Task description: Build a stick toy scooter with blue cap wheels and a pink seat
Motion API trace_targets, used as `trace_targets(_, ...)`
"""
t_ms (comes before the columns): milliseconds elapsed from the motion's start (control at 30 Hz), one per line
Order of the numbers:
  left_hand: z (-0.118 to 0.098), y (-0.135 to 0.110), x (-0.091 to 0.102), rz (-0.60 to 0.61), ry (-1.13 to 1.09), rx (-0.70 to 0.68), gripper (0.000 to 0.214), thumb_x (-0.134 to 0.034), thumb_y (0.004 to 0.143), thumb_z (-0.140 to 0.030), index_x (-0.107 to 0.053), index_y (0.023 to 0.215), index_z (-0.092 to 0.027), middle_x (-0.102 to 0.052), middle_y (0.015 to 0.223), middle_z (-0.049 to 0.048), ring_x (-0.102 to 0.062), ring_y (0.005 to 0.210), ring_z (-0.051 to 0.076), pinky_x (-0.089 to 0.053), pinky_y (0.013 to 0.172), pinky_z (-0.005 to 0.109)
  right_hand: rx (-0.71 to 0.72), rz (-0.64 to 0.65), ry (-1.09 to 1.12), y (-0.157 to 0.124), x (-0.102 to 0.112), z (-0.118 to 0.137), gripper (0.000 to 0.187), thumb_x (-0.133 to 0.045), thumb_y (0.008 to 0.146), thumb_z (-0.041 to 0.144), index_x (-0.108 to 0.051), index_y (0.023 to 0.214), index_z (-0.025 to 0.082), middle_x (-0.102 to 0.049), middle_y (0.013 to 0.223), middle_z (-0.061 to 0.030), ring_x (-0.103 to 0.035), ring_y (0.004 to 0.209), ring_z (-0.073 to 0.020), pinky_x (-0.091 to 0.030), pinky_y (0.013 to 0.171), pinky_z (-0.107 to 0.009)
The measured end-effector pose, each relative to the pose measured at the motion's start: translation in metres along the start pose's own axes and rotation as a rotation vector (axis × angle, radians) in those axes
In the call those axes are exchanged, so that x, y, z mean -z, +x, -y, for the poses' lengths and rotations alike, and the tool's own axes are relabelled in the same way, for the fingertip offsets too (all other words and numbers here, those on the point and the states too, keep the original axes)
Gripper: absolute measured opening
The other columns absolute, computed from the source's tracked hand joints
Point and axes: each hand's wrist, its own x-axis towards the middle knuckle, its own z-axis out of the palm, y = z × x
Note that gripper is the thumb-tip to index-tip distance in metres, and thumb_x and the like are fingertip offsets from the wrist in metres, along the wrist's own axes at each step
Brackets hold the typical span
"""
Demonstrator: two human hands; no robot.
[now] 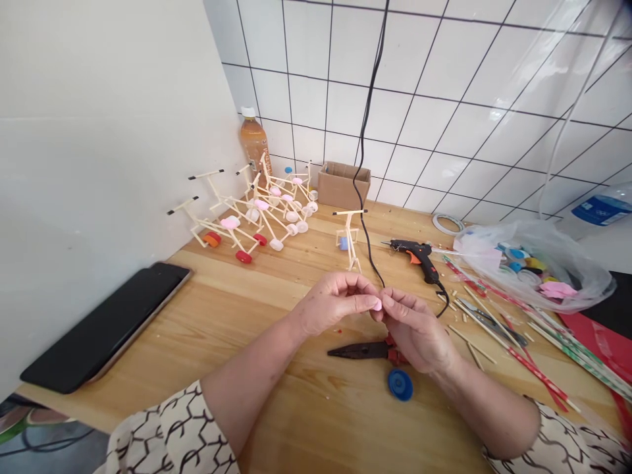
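Between the fingertips of both hands is a small pink piece, mostly covered by the fingers; its material is hard to tell. My left hand pinches it from the left, and my right hand closes on it from the right. Below the right hand lie dark-jawed pliers with red handles, partly hidden by that hand. A blue bottle cap rests beside the pliers. Just beyond the hands stands a small stick-built tricycle model with a light blue wheel.
Several stick tricycles with pink seats stand at the back left, near a drink bottle and a cardboard box. On the right are a glue gun, scissors, loose sticks and a plastic bag of caps. A phone lies left.
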Motion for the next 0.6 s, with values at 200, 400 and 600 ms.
trace_targets(200, 0.0008, -0.0017, 0.0000, -0.033, 0.078, 0.032, 0.016, -0.068, 0.073, -0.027, -0.061, 0.076, -0.012, -0.066, 0.072, 0.0037, -0.063, 0.074, 0.015, -0.049, 0.077, 0.029, -0.019, -0.026, -0.034, 0.0015, 0.0010, -0.0030, 0.025, -0.073, 0.065, 0.038, -0.061, 0.061, 0.016, -0.054, 0.058, 0.0015, -0.045, 0.059, -0.0114, -0.035, 0.064, -0.026)
trace_targets(400, -0.0005, -0.0001, -0.0015, -0.047, 0.065, 0.039, 0.015, -0.066, 0.075, -0.026, -0.060, 0.075, -0.012, -0.066, 0.069, 0.0030, -0.061, 0.071, 0.013, -0.047, 0.074, 0.026, -0.029, -0.014, 0.004, 0.0023, 0.0017, -0.0031, 0.024, -0.070, 0.069, 0.038, -0.062, 0.062, 0.016, -0.054, 0.060, 0.0007, -0.046, 0.061, -0.0119, -0.035, 0.064, -0.026)
trace_targets(600, 0.0043, 0.0040, -0.0024, -0.198, -0.027, 0.025, 0.020, -0.071, 0.069, -0.029, -0.063, 0.077, -0.012, -0.064, 0.065, 0.0006, -0.055, 0.060, 0.008, -0.043, 0.064, 0.023, 0.104, -0.002, -0.075, 0.0011, 0.0029, -0.0054, 0.019, -0.067, 0.074, 0.037, -0.062, 0.073, 0.019, -0.060, 0.069, 0.0007, -0.053, 0.070, -0.0133, -0.040, 0.072, -0.027)
